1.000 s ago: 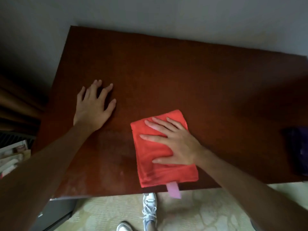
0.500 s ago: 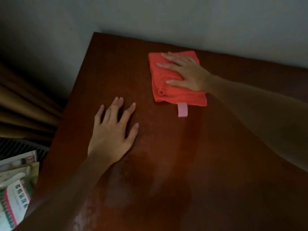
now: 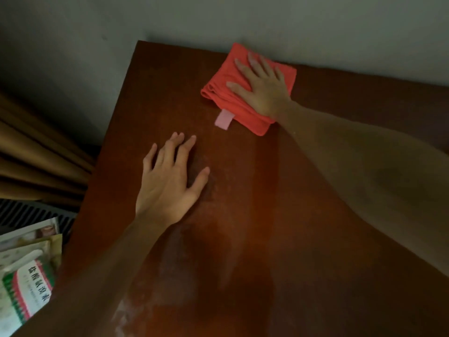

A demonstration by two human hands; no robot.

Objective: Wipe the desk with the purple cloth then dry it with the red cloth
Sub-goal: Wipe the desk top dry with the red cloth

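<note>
The red cloth (image 3: 220, 92) lies folded at the far edge of the dark brown desk (image 3: 267, 215), right up against the wall. A pink tag (image 3: 224, 120) sticks out of its near side. My right hand (image 3: 261, 88) presses flat on top of the cloth, fingers spread toward the wall. Near the desk's left edge, my left hand (image 3: 167, 183) rests palm down on the bare wood, fingers apart and holding nothing. Pale damp streaks show on the wood below and beside my left hand. The purple cloth is not in view.
A grey wall (image 3: 267, 20) runs along the desk's far and left sides. Brown curtain folds (image 3: 36, 152) hang at the left, above a dark grille (image 3: 29, 212). Printed packets (image 3: 26, 276) are stacked beside the desk at the lower left.
My right hand has pushed the red cloth from the desk's near edge to the far edge at the wall, turning it slightly. My left hand stays flat on the desk.
</note>
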